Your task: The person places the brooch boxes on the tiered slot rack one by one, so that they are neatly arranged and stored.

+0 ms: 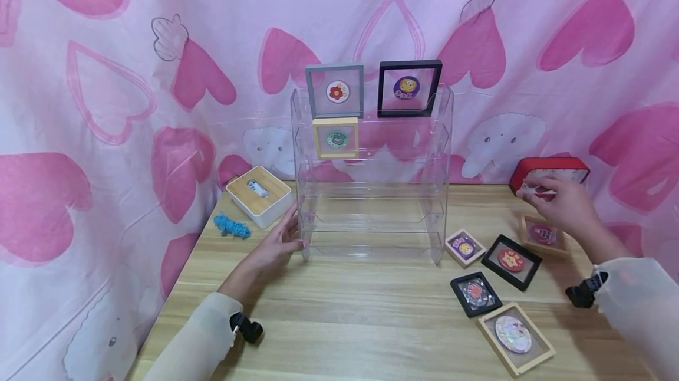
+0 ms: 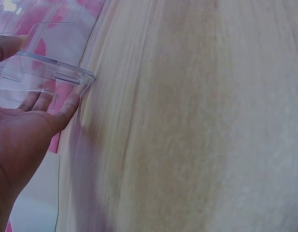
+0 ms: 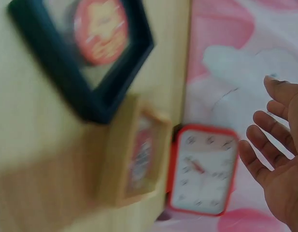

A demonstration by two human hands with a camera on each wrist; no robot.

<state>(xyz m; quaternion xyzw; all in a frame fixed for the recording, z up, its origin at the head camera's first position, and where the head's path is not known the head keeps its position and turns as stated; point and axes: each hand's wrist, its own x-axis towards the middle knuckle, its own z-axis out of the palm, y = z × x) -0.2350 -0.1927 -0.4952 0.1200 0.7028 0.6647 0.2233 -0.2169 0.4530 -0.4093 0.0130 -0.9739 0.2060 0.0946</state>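
Note:
A clear tiered rack point(image 1: 371, 245) stands on the table, holding a grey frame point(image 1: 335, 91), a black frame point(image 1: 409, 88) and a small wooden frame point(image 1: 336, 138) on its upper tiers. My left hand point(image 1: 276, 245) rests at the rack's lower left side; in the left wrist view, that hand point(image 2: 33, 125) has its thumb and fingers around the rack's clear edge point(image 2: 57, 65). My right hand point(image 1: 564, 204) is in front of the red clock point(image 1: 578, 164); in the right wrist view, the hand point(image 3: 284, 145) holds nothing, fingers loosely bent, beside the clock point(image 3: 204, 169).
Right of the rack lie a small wooden frame point(image 1: 465, 248), black frames point(image 1: 511, 261) point(image 1: 475, 294), a larger wooden frame point(image 1: 516, 338) and another wooden frame point(image 1: 543, 234). At left are a white box with wooden lid point(image 1: 260, 195) and a blue stringy item point(image 1: 231, 226).

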